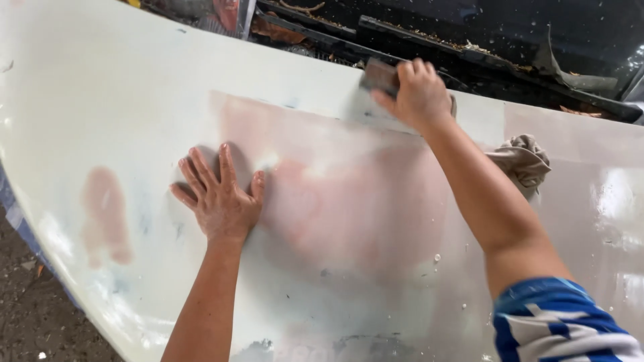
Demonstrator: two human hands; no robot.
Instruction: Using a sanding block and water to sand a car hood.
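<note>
Wet-sanding looks to be in hand: the right hand (419, 94) is curled around a dark sanding block (380, 75) at the far edge of the white car hood (87, 87) — the left hand (221, 198) lies spread flat on its pinkish patch. A crumpled grey rag (523, 161) sits beside the right forearm. Next strokes likely call for even pressure. No labels are legible.

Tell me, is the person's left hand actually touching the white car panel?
Touching. The head view shows the left hand pressed flat, fingers spread, on the white panel, with no gap under the palm.
</note>
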